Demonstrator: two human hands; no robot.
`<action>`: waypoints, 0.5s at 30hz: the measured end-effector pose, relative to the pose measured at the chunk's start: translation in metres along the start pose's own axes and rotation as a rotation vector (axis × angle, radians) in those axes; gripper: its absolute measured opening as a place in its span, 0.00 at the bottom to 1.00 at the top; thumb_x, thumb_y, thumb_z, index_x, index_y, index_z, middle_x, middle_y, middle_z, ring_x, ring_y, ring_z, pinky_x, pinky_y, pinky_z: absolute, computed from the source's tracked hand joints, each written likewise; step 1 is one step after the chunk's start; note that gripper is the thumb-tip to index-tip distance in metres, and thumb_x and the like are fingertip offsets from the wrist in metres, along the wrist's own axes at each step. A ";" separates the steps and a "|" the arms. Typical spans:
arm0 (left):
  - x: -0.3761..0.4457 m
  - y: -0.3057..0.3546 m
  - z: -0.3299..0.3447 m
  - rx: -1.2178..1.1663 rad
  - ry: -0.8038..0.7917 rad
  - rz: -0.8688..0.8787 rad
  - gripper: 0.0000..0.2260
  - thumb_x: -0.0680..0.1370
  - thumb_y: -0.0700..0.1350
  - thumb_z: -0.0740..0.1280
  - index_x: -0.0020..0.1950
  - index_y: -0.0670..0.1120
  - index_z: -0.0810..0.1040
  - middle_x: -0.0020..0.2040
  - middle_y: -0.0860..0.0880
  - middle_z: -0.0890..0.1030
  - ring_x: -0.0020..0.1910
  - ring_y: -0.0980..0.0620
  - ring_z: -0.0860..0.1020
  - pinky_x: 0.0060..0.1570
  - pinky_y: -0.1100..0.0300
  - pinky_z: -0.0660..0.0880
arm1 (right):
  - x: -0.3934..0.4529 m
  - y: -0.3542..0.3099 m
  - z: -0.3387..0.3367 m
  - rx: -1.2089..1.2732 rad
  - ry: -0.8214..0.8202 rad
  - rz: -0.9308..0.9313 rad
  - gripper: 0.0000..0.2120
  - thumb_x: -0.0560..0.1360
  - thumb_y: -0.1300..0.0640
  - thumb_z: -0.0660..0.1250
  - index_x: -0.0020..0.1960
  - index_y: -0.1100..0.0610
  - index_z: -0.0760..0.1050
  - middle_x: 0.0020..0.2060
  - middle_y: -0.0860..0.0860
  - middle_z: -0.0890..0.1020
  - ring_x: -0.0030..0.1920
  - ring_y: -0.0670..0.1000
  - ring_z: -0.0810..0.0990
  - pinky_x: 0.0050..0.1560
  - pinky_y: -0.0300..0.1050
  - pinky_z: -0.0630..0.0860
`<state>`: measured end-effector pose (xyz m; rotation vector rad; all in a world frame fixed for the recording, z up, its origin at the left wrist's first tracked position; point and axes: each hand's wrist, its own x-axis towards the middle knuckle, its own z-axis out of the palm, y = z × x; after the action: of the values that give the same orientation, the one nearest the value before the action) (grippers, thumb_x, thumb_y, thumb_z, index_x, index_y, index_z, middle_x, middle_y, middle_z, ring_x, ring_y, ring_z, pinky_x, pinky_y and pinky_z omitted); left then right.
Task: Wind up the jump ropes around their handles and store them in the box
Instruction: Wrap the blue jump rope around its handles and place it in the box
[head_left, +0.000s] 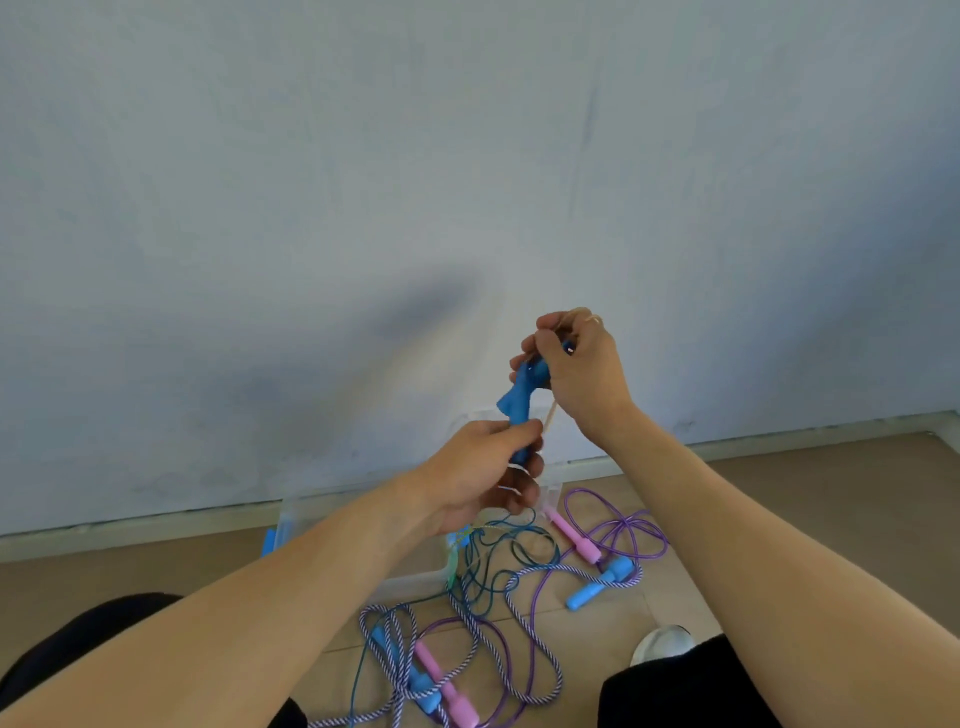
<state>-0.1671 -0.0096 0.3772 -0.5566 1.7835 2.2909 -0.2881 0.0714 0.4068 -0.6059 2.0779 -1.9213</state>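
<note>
A bare indoor room: pale blue wall (363, 182), skirting board (779, 434) and tan floor (831, 493) (no furniture shown).

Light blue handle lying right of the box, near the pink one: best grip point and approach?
Grip the light blue handle mid-shaft, coming from above. It lies flat on the floor, its lower-left end free; the striped rope leaves the upper-right end, so the shaft looks unobstructed.

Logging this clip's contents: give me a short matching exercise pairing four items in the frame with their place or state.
Things:
1. blue handles
2. pink handle
3. clear box
4. white shoe

Places:
A. floor by the wall, behind the left forearm
B. raised, gripped by both hands
C. lower right, by the right knee
D. on the floor, right of the box

Pairs: 1-B, 2-D, 3-A, 4-C
</note>
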 end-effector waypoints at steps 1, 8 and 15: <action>0.000 0.002 -0.002 0.096 0.073 0.049 0.12 0.83 0.50 0.59 0.47 0.43 0.71 0.33 0.47 0.74 0.26 0.50 0.72 0.26 0.60 0.66 | 0.001 0.001 -0.001 -0.046 -0.002 0.027 0.04 0.81 0.66 0.58 0.54 0.61 0.70 0.42 0.58 0.81 0.38 0.54 0.85 0.44 0.51 0.84; 0.004 0.006 -0.027 0.807 0.430 0.261 0.17 0.84 0.55 0.54 0.49 0.43 0.74 0.42 0.44 0.82 0.36 0.48 0.78 0.41 0.51 0.76 | 0.000 0.002 -0.002 0.163 -0.196 0.380 0.13 0.83 0.58 0.57 0.59 0.67 0.73 0.49 0.62 0.82 0.41 0.57 0.85 0.37 0.47 0.81; 0.001 0.009 -0.018 0.191 0.127 0.167 0.15 0.85 0.49 0.55 0.61 0.40 0.74 0.51 0.39 0.84 0.47 0.41 0.84 0.49 0.46 0.81 | -0.005 0.001 0.017 0.406 -0.093 0.519 0.22 0.85 0.50 0.50 0.58 0.66 0.75 0.49 0.61 0.83 0.47 0.58 0.81 0.49 0.52 0.80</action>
<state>-0.1683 -0.0290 0.3808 -0.5493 2.1567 2.1971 -0.2764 0.0589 0.4040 -0.0529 1.5210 -1.8665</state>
